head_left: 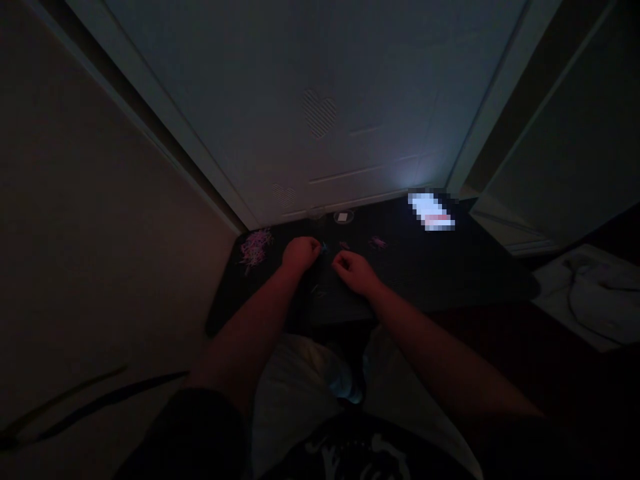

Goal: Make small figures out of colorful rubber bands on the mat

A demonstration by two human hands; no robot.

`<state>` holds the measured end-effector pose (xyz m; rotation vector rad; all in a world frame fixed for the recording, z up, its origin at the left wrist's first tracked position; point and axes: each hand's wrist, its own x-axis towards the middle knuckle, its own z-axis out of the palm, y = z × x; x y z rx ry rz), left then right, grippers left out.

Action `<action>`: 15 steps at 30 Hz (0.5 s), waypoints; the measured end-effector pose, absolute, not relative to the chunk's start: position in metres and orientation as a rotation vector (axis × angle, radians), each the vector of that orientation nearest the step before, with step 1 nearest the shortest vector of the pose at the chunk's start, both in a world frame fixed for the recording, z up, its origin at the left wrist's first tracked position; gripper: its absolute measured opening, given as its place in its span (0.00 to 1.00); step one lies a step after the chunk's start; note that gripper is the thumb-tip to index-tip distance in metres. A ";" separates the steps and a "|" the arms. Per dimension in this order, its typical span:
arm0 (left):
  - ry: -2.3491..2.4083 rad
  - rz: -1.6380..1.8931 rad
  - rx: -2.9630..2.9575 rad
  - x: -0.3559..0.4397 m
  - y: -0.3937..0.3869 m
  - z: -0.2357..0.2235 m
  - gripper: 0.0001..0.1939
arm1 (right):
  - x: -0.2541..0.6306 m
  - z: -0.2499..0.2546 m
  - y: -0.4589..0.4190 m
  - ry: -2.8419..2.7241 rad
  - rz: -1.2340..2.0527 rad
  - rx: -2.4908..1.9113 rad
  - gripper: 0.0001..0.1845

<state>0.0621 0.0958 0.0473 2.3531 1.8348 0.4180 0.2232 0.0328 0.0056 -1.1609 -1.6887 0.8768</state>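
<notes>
In dim light, my left hand is closed in a pinch over the dark table. A small bluish piece shows at its fingertips; whether it is held or lies just beyond them is unclear. Close by on the right, my right hand is also closed, thumb and finger together, and anything in it is too small to make out. A heap of thin pink and purple pieces lies left of my hands. Smaller clusters of pink pieces lie beyond my right hand. A few pale slivers rest nearer to me.
At the table's back edge sits a small round dish with a white square in it. A glowing, blurred-out rectangle lies at the back right. A pale panel with embossed hearts rises behind the table. A wall stands left.
</notes>
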 end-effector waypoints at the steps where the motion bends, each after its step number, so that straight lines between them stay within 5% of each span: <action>1: 1.837 0.385 2.366 0.062 0.096 0.048 0.10 | 0.223 0.006 0.033 -1.690 0.879 -1.162 0.05; 15: 1.757 0.386 2.204 0.012 0.046 0.058 0.12 | 0.224 0.007 0.031 -1.731 0.821 -1.210 0.06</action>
